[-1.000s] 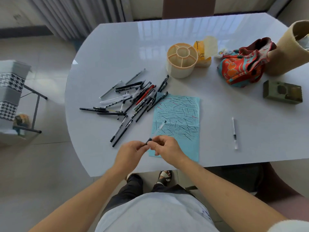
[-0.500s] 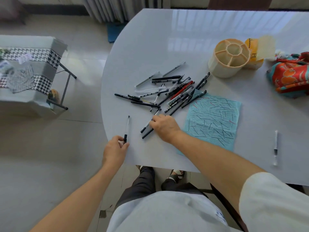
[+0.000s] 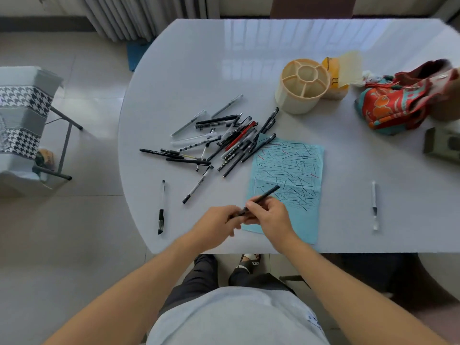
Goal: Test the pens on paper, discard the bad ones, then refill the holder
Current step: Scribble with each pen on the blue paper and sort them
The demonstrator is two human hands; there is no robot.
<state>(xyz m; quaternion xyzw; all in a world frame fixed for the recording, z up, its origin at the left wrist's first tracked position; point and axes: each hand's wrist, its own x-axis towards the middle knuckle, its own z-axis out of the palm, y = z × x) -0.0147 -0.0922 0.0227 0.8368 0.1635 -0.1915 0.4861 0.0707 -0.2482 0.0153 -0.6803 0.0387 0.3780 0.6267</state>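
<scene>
My left hand (image 3: 216,223) and my right hand (image 3: 270,215) meet over the near corner of the blue paper (image 3: 288,180), both gripping one black pen (image 3: 265,196) that slants up to the right. The paper is covered in short test strokes. A heap of several pens (image 3: 224,143) lies left of the paper. One capped pen (image 3: 161,207) lies alone by the table's left edge, another pen (image 3: 198,185) next to it. A clear pen (image 3: 374,202) lies apart on the right. The cream pen holder (image 3: 302,87) stands at the back with bare compartments.
A yellow packet (image 3: 338,75) sits behind the holder. A red patterned cloth bag (image 3: 398,100) and a dark box (image 3: 441,144) occupy the right side. A houndstooth-covered stool (image 3: 22,115) stands on the floor to the left of the white table (image 3: 199,58).
My left hand let go of a pen near the table's left edge and came back to the right. My right hand picked a black pen from the heap; both hands now hold it.
</scene>
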